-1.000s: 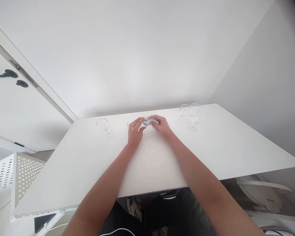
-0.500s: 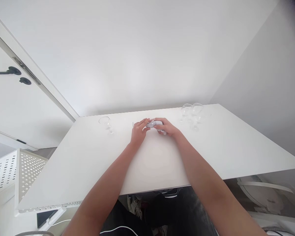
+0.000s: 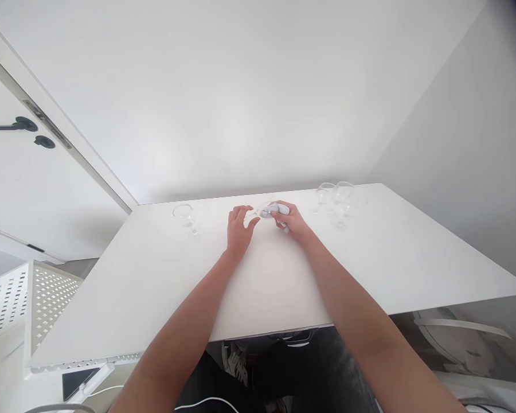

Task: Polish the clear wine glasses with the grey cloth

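Observation:
In the head view, my right hand (image 3: pixel 294 221) is closed around a whitish-grey cloth (image 3: pixel 281 210). The cloth is pressed to the bowl of a clear wine glass (image 3: pixel 264 211), which lies tilted on its side above the table. My left hand (image 3: pixel 239 226) is curved beside the glass's stem end, its thumb and fingers apart. Whether those fingers touch the stem is hard to make out. A second wine glass (image 3: pixel 183 215) stands upright to the left of my left hand. Several more wine glasses (image 3: pixel 344 194) stand together to the right of my right hand.
The white table (image 3: pixel 155 275) reaches back to a pale wall (image 3: pixel 249 92). A door with a dark handle (image 3: pixel 24 124) is on the far left. Below the table's left side is a white perforated panel (image 3: pixel 54 298). A transparent bin-like object (image 3: pixel 460 344) sits under the right side.
My left hand has come off the bowl, moved slightly left and spread its fingers. My right hand, with the cloth and glass, has shifted slightly away from me.

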Demonstrator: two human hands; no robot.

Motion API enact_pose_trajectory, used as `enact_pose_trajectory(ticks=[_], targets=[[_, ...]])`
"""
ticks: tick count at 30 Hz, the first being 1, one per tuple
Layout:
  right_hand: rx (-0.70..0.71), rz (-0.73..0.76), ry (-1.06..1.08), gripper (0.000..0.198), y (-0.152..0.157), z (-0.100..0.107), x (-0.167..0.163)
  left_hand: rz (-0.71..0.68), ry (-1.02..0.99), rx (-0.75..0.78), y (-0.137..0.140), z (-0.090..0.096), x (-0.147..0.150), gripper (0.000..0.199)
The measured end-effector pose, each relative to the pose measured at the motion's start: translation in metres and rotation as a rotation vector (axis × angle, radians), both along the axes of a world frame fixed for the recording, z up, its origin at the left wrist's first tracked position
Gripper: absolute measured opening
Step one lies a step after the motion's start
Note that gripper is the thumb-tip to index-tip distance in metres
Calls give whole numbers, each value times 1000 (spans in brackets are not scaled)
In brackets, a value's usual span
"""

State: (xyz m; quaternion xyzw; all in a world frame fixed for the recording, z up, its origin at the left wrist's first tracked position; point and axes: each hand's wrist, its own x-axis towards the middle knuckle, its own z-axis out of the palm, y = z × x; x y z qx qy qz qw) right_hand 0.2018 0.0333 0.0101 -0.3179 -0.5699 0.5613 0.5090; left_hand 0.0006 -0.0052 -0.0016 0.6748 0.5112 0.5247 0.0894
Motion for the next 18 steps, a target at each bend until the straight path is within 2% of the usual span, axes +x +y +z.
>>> enact_pose_trajectory(ticks=[4,6,8,13,18], targets=[[-29,14,29,40,3,-1,-1,-93,-65,-108,0,-1,0,17],[-25,-14,35,42,6,-3,-1,-116,-106,-150,1,-1,1,19],[-24,-23,13,42,8,-4,0,-114,-150,-185,1,-1,1,21],[34,57,-67,42,9,-3,7,-66,-203,-223,0,-1,2,12],[93,79,-146,42,9,-1,11,-91,-234,-223,-1,1,2,18]])
